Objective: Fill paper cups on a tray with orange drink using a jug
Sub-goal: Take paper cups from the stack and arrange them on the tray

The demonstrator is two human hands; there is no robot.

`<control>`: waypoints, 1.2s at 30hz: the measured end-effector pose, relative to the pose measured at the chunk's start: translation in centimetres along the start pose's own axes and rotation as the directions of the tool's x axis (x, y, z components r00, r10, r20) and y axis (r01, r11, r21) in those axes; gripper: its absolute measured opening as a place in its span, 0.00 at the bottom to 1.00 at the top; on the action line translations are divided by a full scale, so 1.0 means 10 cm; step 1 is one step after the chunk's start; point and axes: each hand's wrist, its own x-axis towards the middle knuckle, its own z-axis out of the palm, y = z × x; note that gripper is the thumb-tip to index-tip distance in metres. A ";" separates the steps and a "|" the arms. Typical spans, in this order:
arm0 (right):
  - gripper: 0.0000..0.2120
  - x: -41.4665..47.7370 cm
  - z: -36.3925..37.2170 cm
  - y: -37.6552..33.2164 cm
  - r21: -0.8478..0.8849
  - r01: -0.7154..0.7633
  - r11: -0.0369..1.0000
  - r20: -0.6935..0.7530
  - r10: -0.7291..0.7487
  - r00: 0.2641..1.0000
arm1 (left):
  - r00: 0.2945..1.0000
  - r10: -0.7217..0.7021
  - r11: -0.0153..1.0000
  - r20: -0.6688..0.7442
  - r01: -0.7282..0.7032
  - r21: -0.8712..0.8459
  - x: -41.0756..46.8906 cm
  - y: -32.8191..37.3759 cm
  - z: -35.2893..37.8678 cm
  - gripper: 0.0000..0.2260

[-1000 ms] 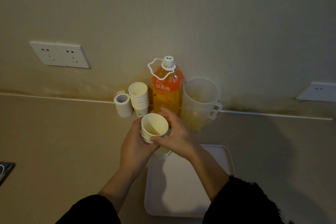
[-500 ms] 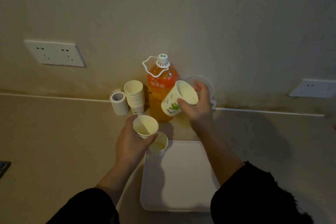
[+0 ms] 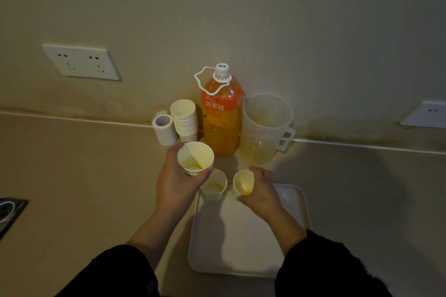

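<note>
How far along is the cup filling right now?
Done: one cup stands at the tray's far corner, barely any drink in it. In hand: the left hand holds a second cup, the right hand a third cup, both almost empty. Left: filling all three; the jug stands unheld by the capped bottle.

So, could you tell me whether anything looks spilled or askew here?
No spill shows. The cup in the left hand is tilted off the tray; the second cup, in the right hand, tilts too.
</note>
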 end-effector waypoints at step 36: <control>0.43 -0.13 -0.91 -1.02 0.111 0.256 0.960 -0.006 -0.257 0.966 | 0.987 0.069 0.994 0.147 -0.056 -0.090 0.07 0.43 0.29 0.33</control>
